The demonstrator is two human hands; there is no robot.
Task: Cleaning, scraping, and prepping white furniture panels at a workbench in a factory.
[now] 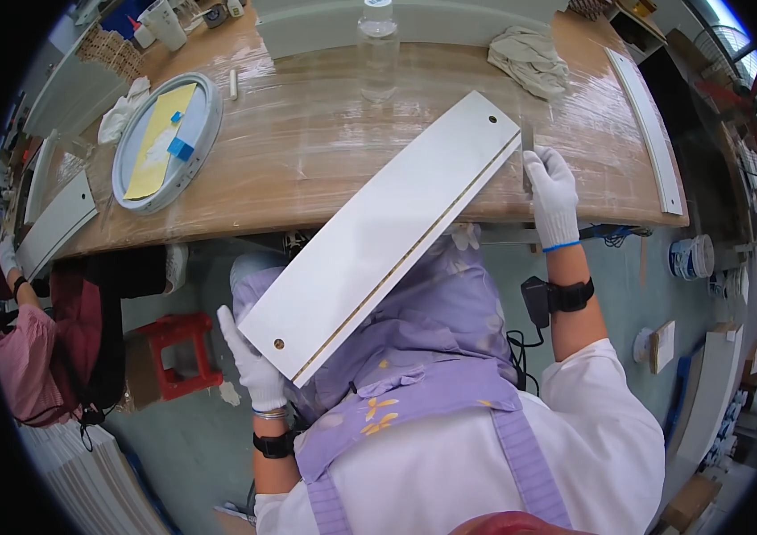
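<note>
A long white board (387, 232) lies slantwise before me, its far end over the table and its near end over my lap. It has a groove along one long side and a small round hole near each end. My left hand (255, 367), in a white glove, holds the board's near left end, with some fingers hidden beneath it. My right hand (555, 194), also gloved, is closed around a thin grey metal scraper blade (527, 159), held upright beside the board's far right corner. Whether the blade touches the board I cannot tell.
On the plastic-wrapped table (307, 134) stand a round lid (211, 120) with yellow paper and blue pieces, a clear bottle (378, 53), a crumpled cloth (530, 62) and a white strip (646, 129). At left, a co-worker's gloved hand (8, 256) holds another board. A red stool (184, 357) stands below.
</note>
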